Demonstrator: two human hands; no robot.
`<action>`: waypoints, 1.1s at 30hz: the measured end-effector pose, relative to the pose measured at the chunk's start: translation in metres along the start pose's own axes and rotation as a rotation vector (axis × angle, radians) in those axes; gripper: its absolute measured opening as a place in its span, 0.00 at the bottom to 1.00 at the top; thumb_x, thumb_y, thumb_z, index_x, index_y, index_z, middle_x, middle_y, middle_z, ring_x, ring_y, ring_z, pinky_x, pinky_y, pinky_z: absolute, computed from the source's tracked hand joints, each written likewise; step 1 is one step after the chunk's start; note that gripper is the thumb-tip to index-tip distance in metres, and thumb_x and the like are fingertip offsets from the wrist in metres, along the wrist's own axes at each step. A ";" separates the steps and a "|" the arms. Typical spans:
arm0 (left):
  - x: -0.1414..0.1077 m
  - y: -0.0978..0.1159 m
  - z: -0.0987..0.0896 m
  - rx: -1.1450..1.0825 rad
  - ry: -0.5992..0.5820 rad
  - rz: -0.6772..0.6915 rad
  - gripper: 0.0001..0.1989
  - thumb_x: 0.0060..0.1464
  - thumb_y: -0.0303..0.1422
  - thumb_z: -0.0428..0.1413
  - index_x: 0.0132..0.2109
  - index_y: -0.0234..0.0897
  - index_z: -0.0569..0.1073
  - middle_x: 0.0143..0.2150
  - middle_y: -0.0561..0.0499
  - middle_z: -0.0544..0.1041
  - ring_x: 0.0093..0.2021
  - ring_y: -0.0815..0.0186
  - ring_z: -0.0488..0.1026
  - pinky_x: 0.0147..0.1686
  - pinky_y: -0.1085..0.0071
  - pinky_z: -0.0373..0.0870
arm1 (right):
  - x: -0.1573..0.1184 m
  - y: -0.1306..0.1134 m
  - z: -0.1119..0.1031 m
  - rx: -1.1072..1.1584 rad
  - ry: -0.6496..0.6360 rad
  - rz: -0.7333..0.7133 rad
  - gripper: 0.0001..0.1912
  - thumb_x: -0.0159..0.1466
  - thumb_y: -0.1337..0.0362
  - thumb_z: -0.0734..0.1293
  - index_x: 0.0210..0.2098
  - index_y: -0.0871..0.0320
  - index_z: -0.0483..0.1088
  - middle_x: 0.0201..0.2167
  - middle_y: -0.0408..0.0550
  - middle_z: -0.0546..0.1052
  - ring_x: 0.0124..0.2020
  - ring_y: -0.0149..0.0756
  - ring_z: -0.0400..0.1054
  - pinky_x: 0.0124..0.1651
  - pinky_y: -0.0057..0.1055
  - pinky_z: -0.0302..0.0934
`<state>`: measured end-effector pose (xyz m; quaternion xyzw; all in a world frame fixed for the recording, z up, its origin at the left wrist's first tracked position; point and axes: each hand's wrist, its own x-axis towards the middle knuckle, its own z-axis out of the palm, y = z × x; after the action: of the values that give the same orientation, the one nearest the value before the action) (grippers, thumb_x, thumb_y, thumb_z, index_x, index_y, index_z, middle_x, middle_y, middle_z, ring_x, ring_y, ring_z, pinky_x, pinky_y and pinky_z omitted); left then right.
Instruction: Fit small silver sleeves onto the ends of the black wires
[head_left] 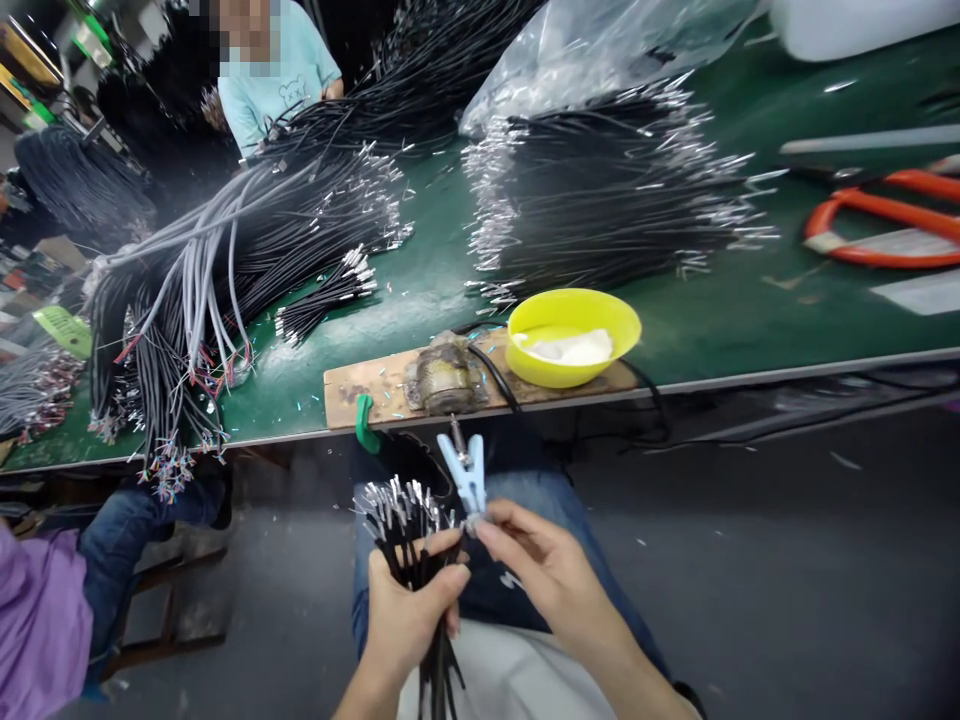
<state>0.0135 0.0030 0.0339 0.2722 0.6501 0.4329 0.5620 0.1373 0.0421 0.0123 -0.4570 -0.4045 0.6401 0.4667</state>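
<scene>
My left hand is wrapped round a bundle of black cables, their stripped silvery ends pointing up and away from me. The fingers of my right hand are pinched together at the near tip of a light blue clothespin. What lies between those fingertips is too small to make out. The clothespin sits at the end of the metal shaft of a small, grimy motor, its spread legs towards the motor. My left fingertips come close to that same tip.
The motor is on a wooden board with a green clamp. A yellow bowl holds white material. Black cable piles, grey cables and orange-handled scissors lie on the green table. People sit across and at left.
</scene>
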 end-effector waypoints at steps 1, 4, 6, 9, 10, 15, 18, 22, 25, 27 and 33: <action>-0.001 -0.001 0.000 0.026 -0.003 -0.004 0.19 0.35 0.38 0.64 0.35 0.30 0.79 0.15 0.54 0.70 0.10 0.76 0.57 0.11 0.78 0.53 | -0.001 0.000 0.001 -0.017 0.015 -0.013 0.12 0.52 0.55 0.67 0.21 0.58 0.66 0.17 0.40 0.65 0.20 0.30 0.60 0.23 0.26 0.58; -0.004 -0.002 0.001 0.149 -0.025 0.013 0.10 0.39 0.34 0.60 0.26 0.30 0.79 0.11 0.57 0.63 0.11 0.77 0.55 0.13 0.78 0.52 | -0.005 0.003 0.003 -0.064 0.012 -0.061 0.11 0.53 0.56 0.66 0.24 0.58 0.69 0.18 0.43 0.69 0.20 0.32 0.64 0.23 0.26 0.61; -0.006 0.000 0.002 0.232 -0.044 0.027 0.10 0.41 0.31 0.57 0.19 0.30 0.76 0.09 0.58 0.59 0.12 0.77 0.54 0.13 0.78 0.51 | -0.007 0.005 0.005 -0.111 -0.019 -0.126 0.11 0.54 0.56 0.65 0.26 0.58 0.71 0.19 0.44 0.70 0.20 0.33 0.65 0.22 0.26 0.61; -0.009 0.002 0.004 0.342 -0.053 0.015 0.09 0.41 0.26 0.54 0.16 0.31 0.70 0.10 0.58 0.59 0.12 0.77 0.54 0.13 0.78 0.50 | -0.010 0.004 0.007 -0.264 -0.083 -0.244 0.10 0.55 0.58 0.64 0.27 0.58 0.73 0.18 0.43 0.69 0.19 0.32 0.62 0.21 0.26 0.60; -0.010 0.003 0.004 0.367 -0.064 0.018 0.07 0.41 0.24 0.53 0.18 0.31 0.70 0.11 0.58 0.60 0.13 0.77 0.54 0.13 0.78 0.51 | -0.011 0.002 0.008 -0.325 -0.102 -0.274 0.09 0.55 0.60 0.64 0.27 0.58 0.73 0.17 0.43 0.69 0.18 0.32 0.61 0.20 0.26 0.59; -0.012 0.004 0.004 0.350 -0.208 0.124 0.06 0.44 0.23 0.51 0.27 0.30 0.73 0.21 0.55 0.67 0.22 0.73 0.61 0.21 0.78 0.59 | -0.013 -0.005 0.012 -0.465 -0.138 -0.371 0.11 0.57 0.62 0.61 0.23 0.58 0.72 0.15 0.43 0.68 0.17 0.31 0.59 0.19 0.26 0.57; -0.013 0.000 0.004 0.260 -0.200 0.137 0.03 0.42 0.27 0.56 0.24 0.31 0.72 0.22 0.53 0.69 0.25 0.70 0.65 0.25 0.76 0.63 | -0.014 -0.005 0.014 -0.469 -0.110 -0.395 0.13 0.59 0.62 0.60 0.20 0.58 0.69 0.14 0.42 0.67 0.15 0.30 0.58 0.18 0.25 0.55; -0.012 -0.014 0.003 0.039 -0.015 0.015 0.21 0.30 0.46 0.64 0.22 0.34 0.67 0.11 0.60 0.61 0.12 0.76 0.55 0.12 0.78 0.53 | -0.014 -0.004 0.014 -0.430 -0.038 -0.401 0.16 0.60 0.59 0.60 0.18 0.57 0.67 0.14 0.42 0.68 0.15 0.30 0.59 0.18 0.25 0.55; -0.010 -0.024 0.004 -0.111 0.080 -0.003 0.25 0.29 0.52 0.62 0.23 0.35 0.64 0.09 0.63 0.57 0.10 0.79 0.50 0.10 0.79 0.47 | -0.013 -0.006 0.013 -0.420 -0.021 -0.390 0.19 0.61 0.57 0.59 0.17 0.57 0.67 0.14 0.44 0.69 0.16 0.32 0.61 0.19 0.26 0.57; -0.009 -0.026 0.005 -0.152 0.083 0.014 0.25 0.30 0.52 0.62 0.23 0.35 0.63 0.08 0.64 0.57 0.10 0.79 0.50 0.11 0.80 0.47 | -0.013 -0.007 0.013 -0.429 -0.024 -0.391 0.19 0.61 0.58 0.59 0.17 0.56 0.66 0.14 0.44 0.68 0.16 0.32 0.61 0.19 0.27 0.56; -0.011 -0.021 0.009 -0.063 0.146 0.030 0.23 0.29 0.49 0.64 0.23 0.35 0.66 0.09 0.62 0.59 0.11 0.77 0.53 0.12 0.77 0.51 | -0.016 -0.006 0.017 -0.493 0.112 -0.474 0.19 0.60 0.64 0.59 0.13 0.55 0.55 0.12 0.39 0.58 0.15 0.29 0.52 0.20 0.27 0.50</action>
<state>0.0274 -0.0142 0.0213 0.2318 0.6714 0.4801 0.5148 0.1248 0.0265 0.0261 -0.4838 -0.6155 0.3708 0.4996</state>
